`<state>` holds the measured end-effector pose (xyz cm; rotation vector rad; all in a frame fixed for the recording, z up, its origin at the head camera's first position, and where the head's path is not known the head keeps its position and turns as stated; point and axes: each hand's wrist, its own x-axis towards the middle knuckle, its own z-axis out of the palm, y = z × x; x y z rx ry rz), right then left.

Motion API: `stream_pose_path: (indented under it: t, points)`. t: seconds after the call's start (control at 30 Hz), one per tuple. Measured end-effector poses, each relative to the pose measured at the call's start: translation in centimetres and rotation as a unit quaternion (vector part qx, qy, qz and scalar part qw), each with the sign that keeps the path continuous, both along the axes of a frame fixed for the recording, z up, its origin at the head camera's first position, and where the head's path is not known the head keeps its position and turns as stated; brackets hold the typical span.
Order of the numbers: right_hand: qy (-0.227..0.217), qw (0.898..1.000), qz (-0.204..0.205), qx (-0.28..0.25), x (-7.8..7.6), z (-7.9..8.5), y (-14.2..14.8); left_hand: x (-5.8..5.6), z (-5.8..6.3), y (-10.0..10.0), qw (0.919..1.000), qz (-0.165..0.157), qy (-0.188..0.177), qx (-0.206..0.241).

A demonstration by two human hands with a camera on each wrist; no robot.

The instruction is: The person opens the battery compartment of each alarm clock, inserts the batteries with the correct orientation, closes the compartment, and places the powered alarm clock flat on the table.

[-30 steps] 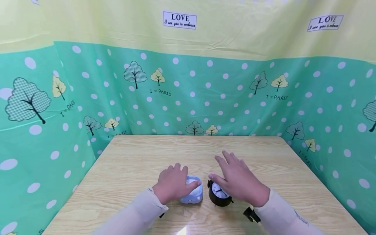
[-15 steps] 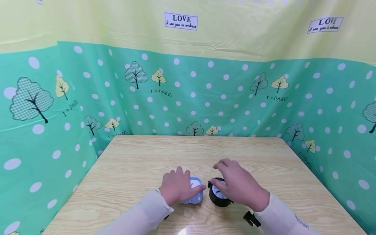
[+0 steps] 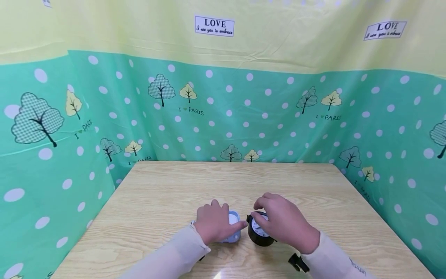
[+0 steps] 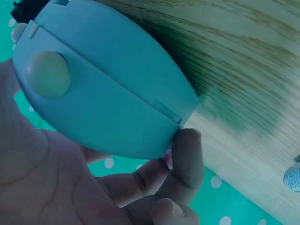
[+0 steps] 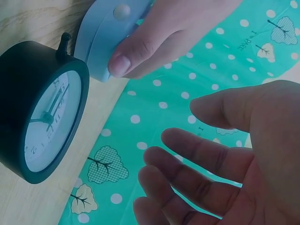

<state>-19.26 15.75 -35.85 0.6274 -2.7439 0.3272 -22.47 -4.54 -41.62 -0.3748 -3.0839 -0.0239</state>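
- Left hand point(image 3: 214, 224): curled round blue case point(image 4: 122, 56).
- Right hand point(image 3: 289, 224): half-open, empty, near black clock point(image 5: 47, 115).
- Apparent step: grasping; next likely calls for closing right fingers.

Lt wood table point(image 3: 167, 186) is holding a blue gadget point(image 4: 108, 84) + blk clock point(image 3: 258, 233), both sitting well off far edge, roughly mid btwn sides.

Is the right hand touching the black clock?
Apart. The right wrist view shows green cloth and table between the right hand and black clock.
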Motion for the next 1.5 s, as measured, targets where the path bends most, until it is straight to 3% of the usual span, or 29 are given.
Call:
stream_pose_path:
  t: [0.63, 0.93, 1.27, 1.5]
  points:
    - [-0.004, 1.0, -0.007, 0.005, -0.09, -0.6, -0.14, -0.75, -0.23, 0.74, 0.9985, 0.029, -0.047, 0.002]
    - [-0.01, 1.0, -0.009, 0.01, -0.17, -0.6, -0.07, -0.76, -0.17, 0.44, 0.9987, 0.03, -0.036, 0.022]
    - [0.001, 1.0, -0.006, 0.003, -0.21, -0.87, 0.03, -0.61, 0.24, 0.23, 0.9985, 0.015, 0.007, 0.053]
    - [-0.008, 1.0, -0.016, 0.0, -0.13, -0.53, 0.19, -0.32, 0.26, 0.17, 0.9969, 0.003, 0.016, 0.077]
